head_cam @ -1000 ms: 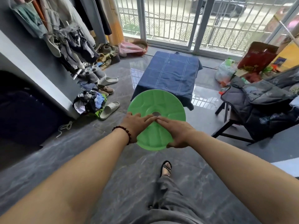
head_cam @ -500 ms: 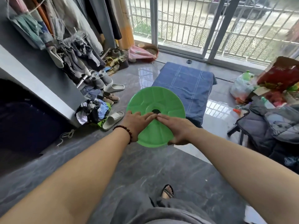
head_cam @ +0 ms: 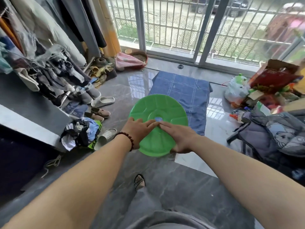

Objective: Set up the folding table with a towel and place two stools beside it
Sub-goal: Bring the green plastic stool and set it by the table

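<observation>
I hold a round green plastic stool [head_cam: 158, 113] by its seat in front of me, above the floor. My left hand [head_cam: 138, 129] lies flat on the seat's near-left side and my right hand [head_cam: 179, 138] grips its near-right rim, thumb underneath. Fingertips of both hands meet by the seat's centre hole. The stool's legs are hidden under the seat. Beyond it stands the low folding table [head_cam: 204, 113], covered by a blue checked towel [head_cam: 181, 90] that hangs over its edges.
Slippers and shoes [head_cam: 100, 106] and a heap of clothes [head_cam: 82, 131] lie on the left floor below hanging garments. A chair draped with grey bedding [head_cam: 272, 136] stands at right, bags and boxes [head_cam: 270, 83] behind it. Barred glass doors [head_cam: 198, 30] close the far side.
My view has swung left and tilted up, so the covered table now sits farther away and to the right. The green stool stays in both hands, tilted slightly flatter.
</observation>
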Action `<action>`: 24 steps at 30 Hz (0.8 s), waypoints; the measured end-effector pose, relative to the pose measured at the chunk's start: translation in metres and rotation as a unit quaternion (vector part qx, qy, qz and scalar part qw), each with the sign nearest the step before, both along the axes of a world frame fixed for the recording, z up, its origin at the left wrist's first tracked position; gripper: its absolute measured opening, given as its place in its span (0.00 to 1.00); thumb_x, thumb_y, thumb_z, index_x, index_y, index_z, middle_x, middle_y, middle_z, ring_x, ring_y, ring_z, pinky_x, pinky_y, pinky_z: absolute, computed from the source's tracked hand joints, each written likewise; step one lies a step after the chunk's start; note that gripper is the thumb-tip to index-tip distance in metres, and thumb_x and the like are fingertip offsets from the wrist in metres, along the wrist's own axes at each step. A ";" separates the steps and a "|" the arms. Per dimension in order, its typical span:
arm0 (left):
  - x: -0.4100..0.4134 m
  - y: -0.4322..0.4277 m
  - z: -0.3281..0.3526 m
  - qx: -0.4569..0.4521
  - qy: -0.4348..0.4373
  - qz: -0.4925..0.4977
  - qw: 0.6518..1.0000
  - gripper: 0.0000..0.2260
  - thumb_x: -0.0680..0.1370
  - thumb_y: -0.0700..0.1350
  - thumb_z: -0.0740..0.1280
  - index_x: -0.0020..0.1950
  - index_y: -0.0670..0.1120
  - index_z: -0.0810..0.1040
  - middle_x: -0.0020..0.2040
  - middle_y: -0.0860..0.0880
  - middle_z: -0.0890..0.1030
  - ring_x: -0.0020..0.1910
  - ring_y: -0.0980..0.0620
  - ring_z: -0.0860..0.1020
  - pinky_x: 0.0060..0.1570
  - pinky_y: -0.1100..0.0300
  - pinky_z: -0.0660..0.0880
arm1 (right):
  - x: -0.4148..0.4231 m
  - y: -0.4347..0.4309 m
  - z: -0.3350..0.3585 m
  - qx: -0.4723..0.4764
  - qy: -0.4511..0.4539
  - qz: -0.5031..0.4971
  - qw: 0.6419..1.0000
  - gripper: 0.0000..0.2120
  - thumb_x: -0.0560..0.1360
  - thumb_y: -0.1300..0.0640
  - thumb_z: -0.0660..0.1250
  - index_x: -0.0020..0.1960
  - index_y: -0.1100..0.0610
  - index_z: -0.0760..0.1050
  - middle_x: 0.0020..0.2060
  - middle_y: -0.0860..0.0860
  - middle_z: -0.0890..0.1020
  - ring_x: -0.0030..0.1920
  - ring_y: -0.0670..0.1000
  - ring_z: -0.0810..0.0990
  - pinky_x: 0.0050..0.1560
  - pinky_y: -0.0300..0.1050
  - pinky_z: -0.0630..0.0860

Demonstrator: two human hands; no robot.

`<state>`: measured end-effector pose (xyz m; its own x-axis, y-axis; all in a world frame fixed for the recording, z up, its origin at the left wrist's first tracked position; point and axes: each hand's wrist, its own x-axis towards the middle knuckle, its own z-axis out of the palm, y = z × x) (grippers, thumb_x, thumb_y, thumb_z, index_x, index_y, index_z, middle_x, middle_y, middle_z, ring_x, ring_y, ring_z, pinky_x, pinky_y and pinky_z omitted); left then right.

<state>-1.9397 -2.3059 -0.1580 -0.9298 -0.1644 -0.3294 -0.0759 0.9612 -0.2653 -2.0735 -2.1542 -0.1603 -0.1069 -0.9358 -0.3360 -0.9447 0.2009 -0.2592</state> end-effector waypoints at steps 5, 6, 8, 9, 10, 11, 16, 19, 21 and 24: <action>-0.055 -0.046 0.014 -0.013 -0.006 -0.048 0.999 0.51 0.67 0.53 0.75 0.76 0.53 0.41 0.76 0.56 0.52 0.63 0.46 0.70 0.57 0.48 0.69 | -0.035 -0.031 0.005 -0.022 0.013 -0.069 0.997 0.47 0.70 0.48 0.71 0.78 0.52 0.44 0.77 0.44 0.48 0.73 0.48 0.62 0.67 0.42 0.64; -0.065 -0.054 0.016 -0.018 -0.003 -0.060 0.998 0.50 0.67 0.53 0.75 0.76 0.53 0.41 0.76 0.56 0.52 0.63 0.46 0.70 0.57 0.48 0.69 | -0.040 -0.036 0.004 -0.027 0.016 -0.084 0.996 0.47 0.70 0.48 0.71 0.78 0.52 0.44 0.77 0.43 0.48 0.73 0.49 0.62 0.68 0.44 0.65; -0.083 -0.067 0.017 -0.030 0.003 -0.094 0.995 0.49 0.68 0.54 0.73 0.76 0.54 0.41 0.76 0.56 0.52 0.62 0.46 0.71 0.56 0.48 0.69 | -0.048 -0.045 0.000 -0.030 0.018 -0.119 0.992 0.47 0.70 0.47 0.71 0.78 0.51 0.43 0.77 0.43 0.48 0.73 0.49 0.63 0.68 0.45 0.67; -0.092 -0.073 0.016 -0.035 0.004 -0.113 0.993 0.48 0.69 0.54 0.72 0.76 0.54 0.41 0.76 0.56 0.53 0.62 0.46 0.71 0.56 0.48 0.69 | -0.052 -0.048 -0.002 -0.031 0.015 -0.138 0.990 0.48 0.70 0.47 0.71 0.78 0.50 0.43 0.77 0.42 0.48 0.72 0.50 0.63 0.68 0.46 0.67; -0.100 -0.078 0.016 -0.038 0.006 -0.131 0.991 0.47 0.70 0.54 0.72 0.76 0.54 0.41 0.76 0.56 0.53 0.62 0.46 0.71 0.56 0.48 0.69 | -0.055 -0.050 -0.003 -0.033 0.011 -0.154 0.987 0.49 0.69 0.46 0.71 0.78 0.50 0.43 0.77 0.42 0.48 0.72 0.50 0.63 0.67 0.47 0.68; -0.108 -0.081 0.016 -0.038 0.007 -0.148 0.988 0.47 0.71 0.54 0.71 0.76 0.54 0.40 0.76 0.56 0.53 0.62 0.46 0.71 0.56 0.48 0.69 | -0.058 -0.050 -0.003 -0.036 0.008 -0.169 0.985 0.49 0.69 0.46 0.72 0.78 0.50 0.43 0.77 0.42 0.48 0.72 0.50 0.64 0.67 0.48 0.68; -0.149 -0.076 0.018 -0.019 0.015 -0.234 0.972 0.43 0.72 0.46 0.68 0.77 0.53 0.41 0.76 0.56 0.52 0.61 0.45 0.71 0.55 0.49 0.69 | -0.067 -0.032 0.003 -0.029 0.016 -0.255 0.966 0.51 0.67 0.48 0.74 0.77 0.50 0.43 0.77 0.43 0.51 0.70 0.53 0.67 0.64 0.47 0.70; -0.176 -0.059 0.015 -0.015 0.021 -0.278 0.960 0.43 0.71 0.44 0.68 0.77 0.53 0.42 0.77 0.56 0.52 0.60 0.45 0.72 0.53 0.50 0.70 | -0.079 -0.012 -0.002 -0.022 0.019 -0.298 0.954 0.56 0.62 0.46 0.77 0.77 0.47 0.42 0.76 0.42 0.53 0.67 0.54 0.71 0.60 0.51 0.74; -0.193 -0.046 0.015 -0.009 0.018 -0.297 0.955 0.44 0.71 0.44 0.69 0.77 0.53 0.42 0.77 0.55 0.52 0.60 0.45 0.72 0.54 0.49 0.70 | -0.088 0.002 -0.003 -0.020 0.018 -0.322 0.946 0.55 0.63 0.45 0.76 0.77 0.46 0.42 0.76 0.42 0.52 0.67 0.53 0.70 0.61 0.51 0.74; -0.215 -0.031 0.016 -0.001 0.016 -0.320 0.947 0.44 0.72 0.44 0.69 0.77 0.52 0.42 0.77 0.54 0.52 0.60 0.45 0.71 0.55 0.49 0.69 | -0.100 0.019 0.002 -0.012 0.023 -0.339 0.940 0.54 0.64 0.46 0.76 0.77 0.48 0.42 0.77 0.42 0.50 0.72 0.51 0.64 0.64 0.47 0.69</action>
